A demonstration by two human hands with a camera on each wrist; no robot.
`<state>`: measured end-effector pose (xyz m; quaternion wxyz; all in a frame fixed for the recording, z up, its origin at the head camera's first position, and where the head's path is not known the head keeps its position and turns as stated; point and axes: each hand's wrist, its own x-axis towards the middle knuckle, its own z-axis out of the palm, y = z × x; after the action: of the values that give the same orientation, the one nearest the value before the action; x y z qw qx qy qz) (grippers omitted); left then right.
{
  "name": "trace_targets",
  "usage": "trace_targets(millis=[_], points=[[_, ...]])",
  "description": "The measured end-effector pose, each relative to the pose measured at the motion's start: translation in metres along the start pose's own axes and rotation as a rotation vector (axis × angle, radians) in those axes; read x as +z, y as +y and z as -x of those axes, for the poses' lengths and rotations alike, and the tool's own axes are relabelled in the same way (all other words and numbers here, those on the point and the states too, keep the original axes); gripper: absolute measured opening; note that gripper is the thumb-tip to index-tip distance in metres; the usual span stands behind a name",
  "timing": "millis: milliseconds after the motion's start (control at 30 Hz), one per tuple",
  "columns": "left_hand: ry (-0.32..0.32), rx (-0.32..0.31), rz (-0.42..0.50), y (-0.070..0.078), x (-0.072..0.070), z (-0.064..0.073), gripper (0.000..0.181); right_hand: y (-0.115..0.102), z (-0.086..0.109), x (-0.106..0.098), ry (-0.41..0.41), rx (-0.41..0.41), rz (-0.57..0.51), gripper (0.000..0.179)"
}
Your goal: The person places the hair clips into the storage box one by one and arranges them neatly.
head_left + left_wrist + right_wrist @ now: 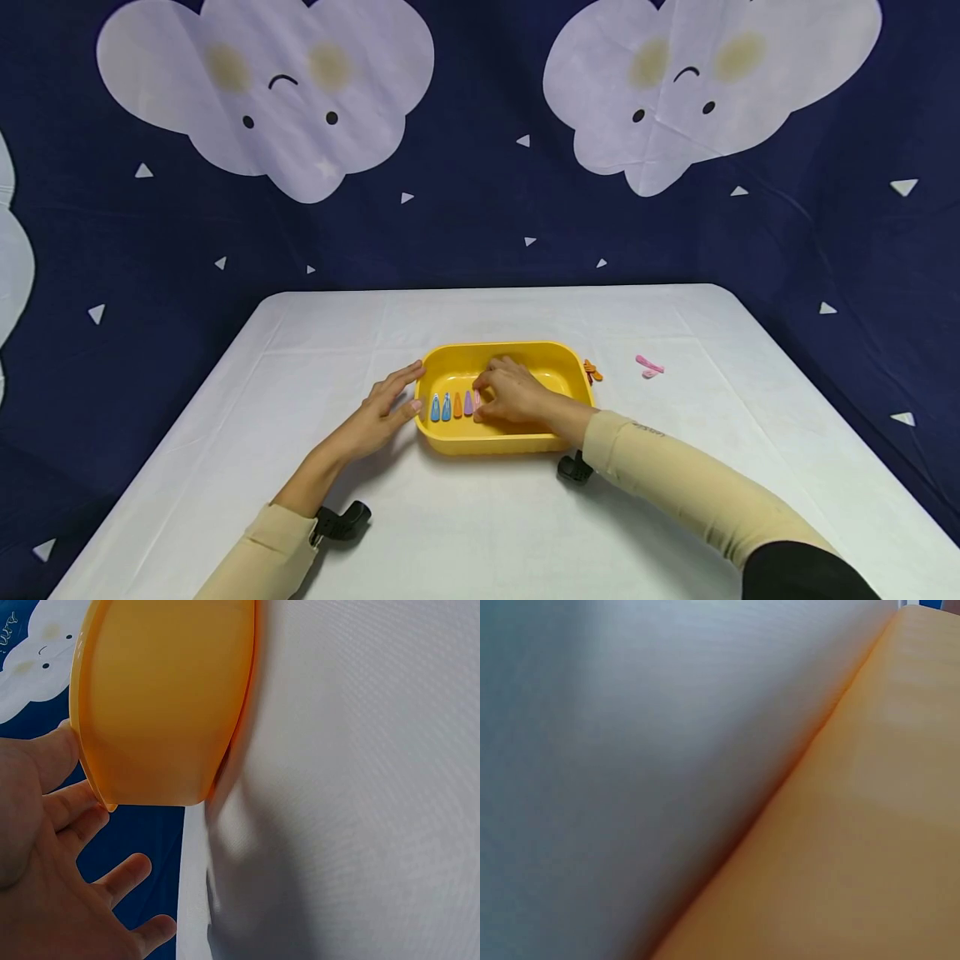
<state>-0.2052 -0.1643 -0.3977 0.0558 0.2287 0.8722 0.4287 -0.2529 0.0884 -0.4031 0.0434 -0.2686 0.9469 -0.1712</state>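
A yellow tray sits on the white table. Inside it, a row of snap hair clips runs along the left: two blue clips, an orange clip and a purple clip. At the row's right end my right hand reaches in and pinches a pink hair clip, partly covered by the fingers. My left hand rests against the tray's left rim, its fingers fairly straight; the left wrist view shows thumb and fingertips right at that rim. In the right wrist view only the tray's outer wall and tablecloth show.
Several orange clips lie just outside the tray's right end. Farther right on the table are a few pink clips. A dark blue curtain with cloud prints hangs behind the table's far edge.
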Motion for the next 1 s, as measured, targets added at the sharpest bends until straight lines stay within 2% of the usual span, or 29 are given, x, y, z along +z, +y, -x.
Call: trace_targets(millis=[233,467,833,1000], points=[[0.004,0.019,-0.002,-0.001,0.0,0.0,0.051,0.0,0.001,-0.003,0.021,-0.002,-0.014,0.05],[0.005,0.016,-0.005,-0.001,0.001,0.0,0.051,-0.001,0.008,-0.015,0.062,0.038,-0.099,0.056],[0.01,0.017,-0.024,-0.002,0.001,-0.002,0.051,0.009,0.029,-0.049,0.167,0.034,-0.152,0.053],[0.012,0.017,-0.028,-0.003,0.002,-0.002,0.051,0.02,0.039,-0.067,0.213,0.063,-0.167,0.052]])
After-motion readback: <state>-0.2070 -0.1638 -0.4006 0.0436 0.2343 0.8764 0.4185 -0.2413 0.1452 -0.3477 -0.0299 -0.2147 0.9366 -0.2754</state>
